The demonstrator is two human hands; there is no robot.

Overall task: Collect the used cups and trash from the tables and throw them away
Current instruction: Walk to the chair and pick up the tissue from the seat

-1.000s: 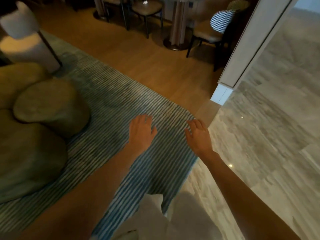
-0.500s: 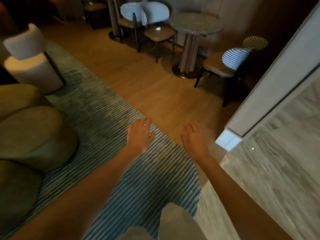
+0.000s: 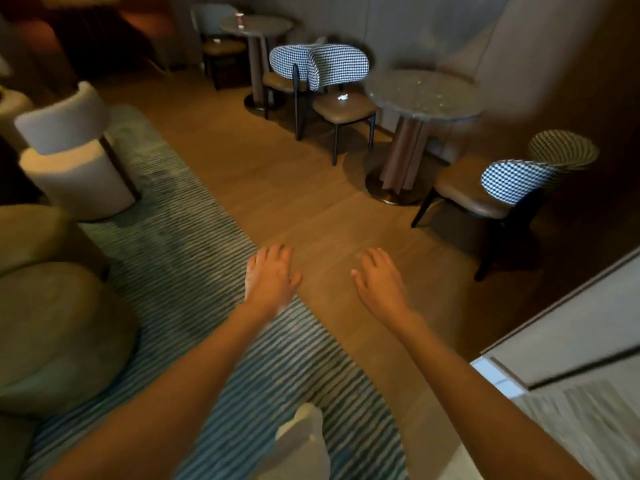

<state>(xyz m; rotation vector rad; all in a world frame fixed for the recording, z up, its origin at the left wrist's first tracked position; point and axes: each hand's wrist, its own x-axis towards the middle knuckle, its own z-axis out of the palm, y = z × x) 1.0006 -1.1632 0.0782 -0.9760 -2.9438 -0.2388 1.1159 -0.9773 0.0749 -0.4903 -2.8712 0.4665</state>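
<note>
A small crumpled white scrap lies on the tan padded seat of the nearest houndstooth-backed chair, just beside the round speckled stone table, whose top is too blurred for me to tell whether anything sits on it. Further back, on the second round table, stands a small reddish-and-white object, perhaps a cup, though it is too small to be sure. Both lie well ahead of my hands, across the smooth wooden floor. My left hand hangs palm down with fingers loosely spread, holding nothing, over the edge of the blue-and-white striped rug. My right hand hangs likewise, fingers relaxed and apart, empty, above the bare planks. Another houndstooth chair stands to the right of the near table. To my left sit rounded, olive, pebble-shaped cushions and a pale fuzzy stool.
</note>
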